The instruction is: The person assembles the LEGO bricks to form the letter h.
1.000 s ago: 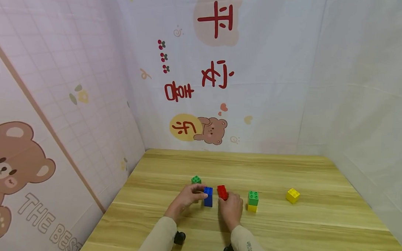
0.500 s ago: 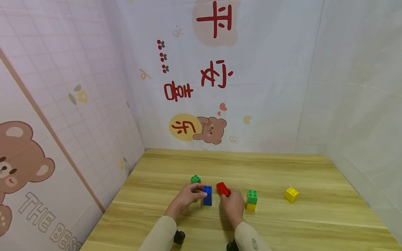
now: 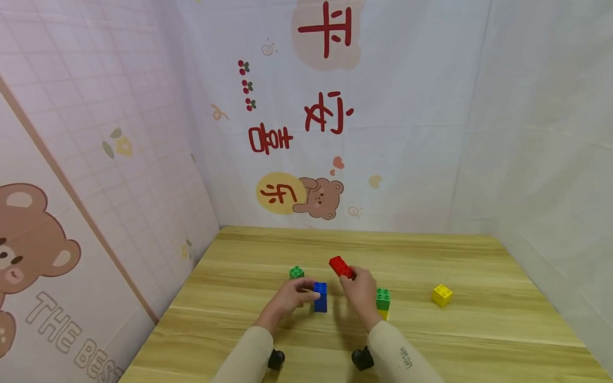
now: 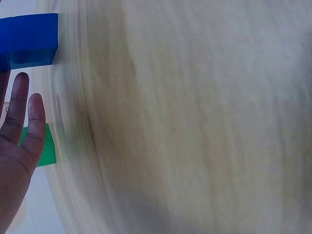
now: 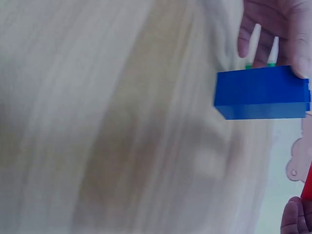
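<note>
In the head view my left hand point(image 3: 290, 298) pinches the top of an upright stack of blue toy bricks point(image 3: 320, 303) between thumb and fingers. Two fingers of that hand stretch out free of the stack in the left wrist view. My right hand point(image 3: 362, 292) grips the near end of a red toy brick point(image 3: 339, 265), which is tilted and held above the table, beyond and slightly right of the blue stack. The right wrist view shows the blue stack point(image 5: 263, 95) large, and only a sliver of the red brick point(image 5: 308, 185) at its edge.
A green brick point(image 3: 296, 272) stands behind my left hand, partly hidden. Right of my right hand is a green brick point(image 3: 383, 298) on a yellow one, partly covered by the wrist. A lone yellow brick point(image 3: 442, 296) lies farther right. Printed cloth walls surround the wooden table point(image 3: 463, 355).
My right hand has lifted the red brick and moved it away from me, and my wrist has shifted right. The left hand and the blue stack have shifted slightly right.
</note>
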The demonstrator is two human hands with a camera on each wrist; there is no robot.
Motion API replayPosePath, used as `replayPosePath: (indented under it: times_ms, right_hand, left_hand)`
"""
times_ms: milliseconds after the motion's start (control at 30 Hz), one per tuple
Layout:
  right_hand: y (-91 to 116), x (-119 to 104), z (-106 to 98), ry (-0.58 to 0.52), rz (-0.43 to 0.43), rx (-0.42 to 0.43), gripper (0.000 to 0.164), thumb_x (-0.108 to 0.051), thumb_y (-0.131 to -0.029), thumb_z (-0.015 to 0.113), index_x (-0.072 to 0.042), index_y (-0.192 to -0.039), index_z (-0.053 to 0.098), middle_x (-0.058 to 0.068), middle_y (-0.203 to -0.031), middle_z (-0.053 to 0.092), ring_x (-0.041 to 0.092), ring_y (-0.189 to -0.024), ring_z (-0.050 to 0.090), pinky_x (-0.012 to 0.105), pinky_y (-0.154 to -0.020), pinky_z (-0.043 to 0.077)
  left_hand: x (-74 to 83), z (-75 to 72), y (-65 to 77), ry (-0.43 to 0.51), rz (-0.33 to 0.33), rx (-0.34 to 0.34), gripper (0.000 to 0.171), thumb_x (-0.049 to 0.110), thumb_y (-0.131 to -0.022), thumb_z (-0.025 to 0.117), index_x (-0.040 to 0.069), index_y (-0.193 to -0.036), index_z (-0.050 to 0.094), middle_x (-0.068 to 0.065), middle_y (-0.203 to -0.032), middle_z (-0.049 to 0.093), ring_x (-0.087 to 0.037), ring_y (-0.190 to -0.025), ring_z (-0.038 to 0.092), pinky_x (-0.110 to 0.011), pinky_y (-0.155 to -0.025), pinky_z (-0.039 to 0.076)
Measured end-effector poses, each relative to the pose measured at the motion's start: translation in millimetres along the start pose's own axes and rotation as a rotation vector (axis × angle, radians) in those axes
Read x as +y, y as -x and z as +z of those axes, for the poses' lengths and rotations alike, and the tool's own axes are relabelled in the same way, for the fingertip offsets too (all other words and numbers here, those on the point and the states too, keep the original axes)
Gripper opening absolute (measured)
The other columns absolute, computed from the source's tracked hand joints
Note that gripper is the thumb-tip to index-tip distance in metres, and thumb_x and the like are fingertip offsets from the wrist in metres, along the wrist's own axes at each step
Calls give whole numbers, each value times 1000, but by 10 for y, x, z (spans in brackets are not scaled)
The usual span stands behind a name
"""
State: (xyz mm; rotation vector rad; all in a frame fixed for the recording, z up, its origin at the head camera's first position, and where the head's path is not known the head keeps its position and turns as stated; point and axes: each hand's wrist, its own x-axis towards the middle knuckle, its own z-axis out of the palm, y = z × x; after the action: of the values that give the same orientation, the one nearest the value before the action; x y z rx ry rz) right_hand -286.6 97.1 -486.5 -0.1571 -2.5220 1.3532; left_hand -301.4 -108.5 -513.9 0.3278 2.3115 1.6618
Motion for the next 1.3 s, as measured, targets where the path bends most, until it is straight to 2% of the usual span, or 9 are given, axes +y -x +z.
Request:
replayPosePath:
  times_ms: [100,267,500,733,933,1167,1300]
  right_hand:
    - [-51,-15,-87,-28,-22,-7,36,-10,-90,66,9,-120,66,17,-96,65,25,-73,56,31,-60,47]
    - [-115,-25,-268,-8,-48,-28,38,-15,-91,67,6,-123,66,18,-103,65,27,-83,59,35,-66,51]
    - [-209,-2,-585,-10,-62,-91,39,-16,-93,67,4,-127,64,20,-113,67,29,-90,61,40,-76,54]
    - [-254,135,-856,-28,-60,-191,41,-17,-96,64,1,-132,60,20,-120,65,29,-98,61,41,-81,54]
    - [-295,258,-1035,-22,-82,-237,41,-19,-96,66,-1,-132,61,16,-118,66,27,-98,62,37,-79,53]
    - [-288,362,-1185,-8,-124,-305,37,-16,-94,69,0,-127,64,13,-112,67,26,-95,61,35,-76,54]
    - [-280,445,-1243,-10,-137,-350,36,-15,-94,69,0,-126,64,12,-113,67,25,-96,62,37,-77,56]
  left_hand:
    - [18,36,-14,-4,5,-4,44,27,-90,75,9,-128,65,-6,-116,66,-24,-105,61,-50,-89,50]
    - [62,103,-26,-6,5,-10,44,28,-90,76,10,-128,65,-5,-116,66,-24,-105,61,-51,-89,50]
    - [99,208,-96,-36,26,-30,41,28,-89,77,12,-125,66,-3,-112,66,-21,-102,60,-47,-88,50]
    - [132,350,-129,-66,56,-45,32,24,-90,76,13,-119,69,-1,-110,66,-21,-101,60,-42,-86,51]
    - [193,484,-154,-54,60,-42,31,24,-90,76,14,-118,70,0,-108,66,-20,-100,60,-41,-85,51]
    - [260,661,-174,-105,61,-44,32,28,-89,76,17,-119,70,4,-108,66,-18,-99,60,-40,-85,52]
    - [305,764,-184,-100,56,-49,30,26,-89,76,18,-117,70,5,-106,66,-18,-97,61,-41,-86,53]
